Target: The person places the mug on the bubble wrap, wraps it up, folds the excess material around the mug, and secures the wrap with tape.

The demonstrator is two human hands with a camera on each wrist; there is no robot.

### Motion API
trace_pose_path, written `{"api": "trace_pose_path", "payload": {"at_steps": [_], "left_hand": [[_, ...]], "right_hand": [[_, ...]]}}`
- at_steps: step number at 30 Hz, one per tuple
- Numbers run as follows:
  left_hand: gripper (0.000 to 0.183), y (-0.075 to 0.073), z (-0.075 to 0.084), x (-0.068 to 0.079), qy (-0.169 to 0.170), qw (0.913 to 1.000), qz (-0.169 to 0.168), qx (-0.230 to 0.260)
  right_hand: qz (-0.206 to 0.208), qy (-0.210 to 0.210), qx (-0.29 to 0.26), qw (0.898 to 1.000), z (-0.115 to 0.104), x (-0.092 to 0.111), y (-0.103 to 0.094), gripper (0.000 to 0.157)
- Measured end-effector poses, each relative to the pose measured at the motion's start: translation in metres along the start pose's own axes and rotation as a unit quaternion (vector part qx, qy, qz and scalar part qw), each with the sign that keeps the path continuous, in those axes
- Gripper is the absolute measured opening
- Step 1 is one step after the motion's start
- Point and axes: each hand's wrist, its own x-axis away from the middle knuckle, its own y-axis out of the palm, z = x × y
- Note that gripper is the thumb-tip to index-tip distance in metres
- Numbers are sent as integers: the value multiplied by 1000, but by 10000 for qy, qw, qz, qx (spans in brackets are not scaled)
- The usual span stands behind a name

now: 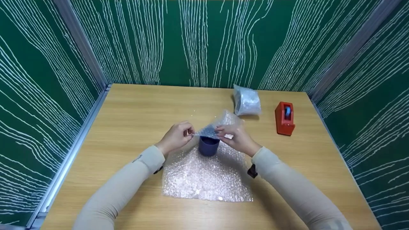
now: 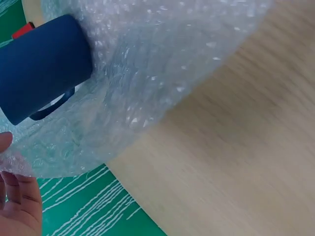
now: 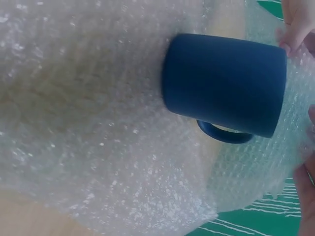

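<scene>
Here we're pinching the clear plastic bubble-wrap sheet (image 1: 204, 179) between left hand (image 1: 176, 136) and right hand (image 1: 238, 138) fingertips, a dark-blue cylindrical mug (image 1: 208, 148) standing just below them.

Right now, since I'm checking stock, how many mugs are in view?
1: the dark blue mug, standing on the bubble wrap sheet. The bubble-wrapped bundle near the red tape dispenser could hide another.
</scene>
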Motion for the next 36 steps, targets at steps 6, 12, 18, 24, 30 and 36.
{"api": "trace_pose_path", "payload": {"at_steps": [6, 12, 18, 24, 30, 36], "left_hand": [[10, -9, -6, 0, 72, 9977, -559, 367], [12, -21, -7, -8, -385, 9885, -1131, 930], [23, -22, 1, -28, -898, 9831, -1268, 971], [46, -12, 9, -48, -1331, 9748, -1594, 814], [64, 4, 9, -60, -1481, 9696, -1870, 547], [61, 16, 6, -63, -1690, 9695, -1628, 704]], "right_hand": [[-439, 91, -283, 9986, -1, 6, 4, 13], [-499, 75, -171, 9986, 1, 13, 5, 16], [-401, -189, 2, 9990, 5, 19, 8, 16], [-314, -338, 143, 9988, 5, 24, 10, 18], [-235, -355, 244, 9988, 2, 28, 7, 20], [-36, -121, 369, 9992, 0, 37, 1, 27]]}}
